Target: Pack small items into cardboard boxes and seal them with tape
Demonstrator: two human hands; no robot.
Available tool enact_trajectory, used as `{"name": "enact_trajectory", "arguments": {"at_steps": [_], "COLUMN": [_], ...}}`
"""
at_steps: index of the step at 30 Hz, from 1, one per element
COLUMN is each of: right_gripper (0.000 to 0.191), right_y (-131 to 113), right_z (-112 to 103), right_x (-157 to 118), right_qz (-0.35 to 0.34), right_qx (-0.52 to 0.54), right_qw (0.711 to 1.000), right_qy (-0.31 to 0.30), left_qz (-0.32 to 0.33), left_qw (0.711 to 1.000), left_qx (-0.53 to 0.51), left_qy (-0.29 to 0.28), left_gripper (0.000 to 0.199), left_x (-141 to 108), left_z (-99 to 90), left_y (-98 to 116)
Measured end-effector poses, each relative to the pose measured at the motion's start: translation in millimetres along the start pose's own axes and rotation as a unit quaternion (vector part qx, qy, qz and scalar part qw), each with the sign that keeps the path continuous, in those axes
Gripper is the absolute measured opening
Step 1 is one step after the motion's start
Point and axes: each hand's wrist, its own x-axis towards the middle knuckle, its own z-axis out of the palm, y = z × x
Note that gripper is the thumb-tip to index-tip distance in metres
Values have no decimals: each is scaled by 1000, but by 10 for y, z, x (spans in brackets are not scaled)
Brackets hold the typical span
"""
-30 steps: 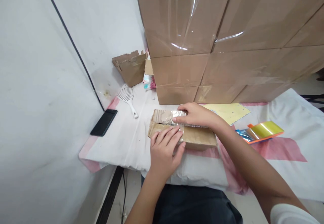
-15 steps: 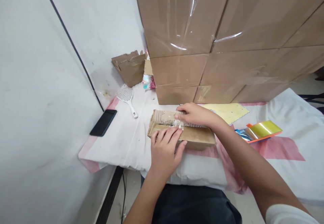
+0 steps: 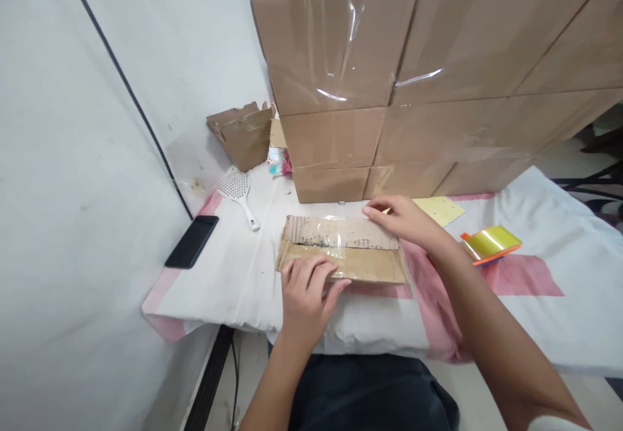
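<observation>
A small, flattish brown cardboard box [image 3: 370,263] lies near the front edge of the cloth-covered table, with clear tape across its middle and a torn, ridged strip along its back half. My left hand [image 3: 307,288] rests on the front left edge of this box, fingers slightly spread over the top and thumb along the front side. At the box's back right edge is my right hand [image 3: 399,218], its fingers bent and touching the cardboard. Whether its fingertips pinch anything is too small to tell.
Large taped cardboard [image 3: 335,139] stands behind the box. To the left are a white slotted ladle [image 3: 237,191], a black phone [image 3: 192,243] and a torn carton [image 3: 246,135]. Yellow paper [image 3: 442,209] and a shiny yellow packet [image 3: 494,243] lie right.
The box now looks flatter, its top more level. My right hand has moved right, from the tape at the middle to the back right edge. My left hand has slid down toward the front edge.
</observation>
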Motion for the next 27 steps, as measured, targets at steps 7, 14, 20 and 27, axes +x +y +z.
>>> {"name": "enact_trajectory", "arguments": {"at_steps": [7, 14, 20, 27], "right_gripper": [150, 147, 118, 112], "right_y": [577, 431, 762, 1521], "right_z": [408, 694, -102, -1354], "right_x": [-995, -1415, -1962, -2390], "right_qz": [-72, -32, -38, 8], "right_qx": [188, 81, 77, -90], "right_qw": [979, 990, 930, 797], "right_qy": [-43, 115, 357, 598], "left_qz": [67, 99, 41, 38], "left_qw": [998, 993, 993, 995], "left_qx": [0, 35, 54, 90], "left_qy": [17, 47, 93, 5], "left_gripper": [16, 33, 41, 25], "left_x": [-181, -196, -372, -485], "left_z": [-33, 82, 322, 559], "left_y": [-143, -223, -469, -675]}}
